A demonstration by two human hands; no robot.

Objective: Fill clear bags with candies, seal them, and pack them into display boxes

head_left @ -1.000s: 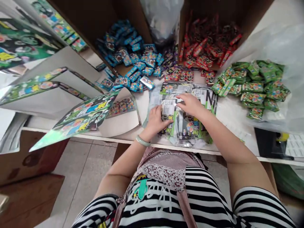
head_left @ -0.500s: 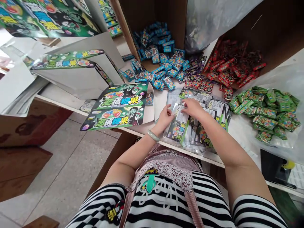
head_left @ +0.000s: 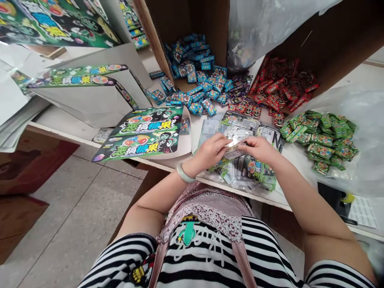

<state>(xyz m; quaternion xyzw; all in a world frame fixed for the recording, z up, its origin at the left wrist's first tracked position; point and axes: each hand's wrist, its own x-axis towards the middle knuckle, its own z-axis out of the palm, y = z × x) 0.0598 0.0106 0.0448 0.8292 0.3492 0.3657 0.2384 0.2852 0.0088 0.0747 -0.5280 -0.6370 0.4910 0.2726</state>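
Observation:
My left hand (head_left: 210, 152) and my right hand (head_left: 260, 148) both pinch one clear printed plastic bag (head_left: 235, 149), lifted just above a stack of the same bags (head_left: 249, 168) at the table's front edge. A green bangle sits on my left wrist. The fingers of both hands are closed on the bag's top edge.
Blue packets (head_left: 195, 80) spill from a cardboard box at the back. Red packets (head_left: 282, 86) fill another box. Green packets (head_left: 324, 138) lie on clear plastic at the right. Flat green printed cards (head_left: 144, 134) and folded display boxes (head_left: 87, 92) lie on the left.
Both hands have lifted one bag off the stack and now hold it between them. The view has shifted slightly.

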